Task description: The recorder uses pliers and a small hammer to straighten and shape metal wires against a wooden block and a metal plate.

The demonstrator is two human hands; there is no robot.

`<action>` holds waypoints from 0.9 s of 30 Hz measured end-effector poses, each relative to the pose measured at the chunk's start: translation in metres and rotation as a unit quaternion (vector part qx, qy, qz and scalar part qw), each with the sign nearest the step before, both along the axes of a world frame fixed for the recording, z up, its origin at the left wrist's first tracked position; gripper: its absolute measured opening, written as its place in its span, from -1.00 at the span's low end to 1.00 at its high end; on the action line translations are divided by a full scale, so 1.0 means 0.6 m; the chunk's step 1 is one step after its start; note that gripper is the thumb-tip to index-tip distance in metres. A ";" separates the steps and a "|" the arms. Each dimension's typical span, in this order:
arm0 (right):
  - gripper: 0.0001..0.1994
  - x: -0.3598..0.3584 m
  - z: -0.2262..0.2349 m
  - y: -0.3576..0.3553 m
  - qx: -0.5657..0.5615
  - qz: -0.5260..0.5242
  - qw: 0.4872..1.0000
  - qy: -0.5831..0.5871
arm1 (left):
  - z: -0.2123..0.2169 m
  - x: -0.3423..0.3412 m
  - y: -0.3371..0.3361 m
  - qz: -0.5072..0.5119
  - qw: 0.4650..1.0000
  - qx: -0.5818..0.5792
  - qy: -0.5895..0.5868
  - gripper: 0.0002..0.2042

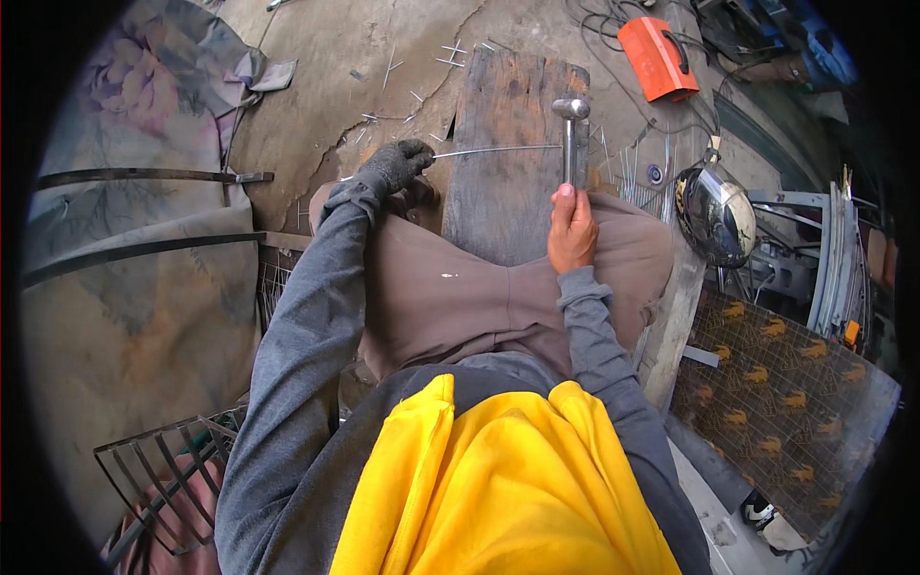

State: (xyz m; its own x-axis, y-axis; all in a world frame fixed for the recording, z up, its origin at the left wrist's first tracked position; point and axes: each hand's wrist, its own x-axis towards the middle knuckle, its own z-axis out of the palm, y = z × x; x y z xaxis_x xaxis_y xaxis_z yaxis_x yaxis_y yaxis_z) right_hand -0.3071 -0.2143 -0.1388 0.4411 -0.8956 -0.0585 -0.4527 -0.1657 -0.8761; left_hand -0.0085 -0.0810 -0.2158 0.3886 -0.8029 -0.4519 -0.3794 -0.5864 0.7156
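Note:
My left hand (395,169), in a dark grey work glove, is closed on one end of a thin metal rod (498,149). From the glove the rod stretches right across a worn wooden plank (503,206) that lies between my knees. Its far end reaches the hammer's shaft; whether it touches the shaft I cannot tell. My bare right hand (573,230) grips a hammer (570,142) by the lower handle. The hammer's rounded metal head points away from me, over the right side of the plank.
Short cut rods (450,55) lie scattered on the concrete floor. To the right are an orange-red box (657,59) with cables, a shiny welding helmet (717,216) and a patterned board (776,393). Fabric (134,316) hangs left above a metal-slat frame (177,479). Another person's arm (781,69) shows far right.

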 end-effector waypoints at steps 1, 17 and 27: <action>-0.54 0.003 -0.001 -0.001 -0.019 0.014 0.999 0.023 | -0.001 0.000 0.000 -0.001 1.000 -0.004 -0.006 -0.70; -0.48 -0.009 -0.015 0.004 -0.009 0.055 0.988 0.144 | 0.006 -0.008 0.001 -0.008 0.999 -0.032 -0.035 -0.72; -0.51 -0.032 -0.004 0.008 0.048 -0.040 0.996 0.058 | 0.005 0.012 0.008 0.018 0.998 0.019 0.064 -0.77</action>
State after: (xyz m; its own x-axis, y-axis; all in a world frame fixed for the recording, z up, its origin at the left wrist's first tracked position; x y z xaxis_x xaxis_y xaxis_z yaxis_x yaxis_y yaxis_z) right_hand -0.3266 -0.2094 -0.1412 0.3541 -0.9153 -0.1921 -0.5595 -0.0427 -0.8278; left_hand -0.0014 -0.0760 -0.2127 0.3544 -0.7712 -0.5288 -0.2654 -0.6252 0.7340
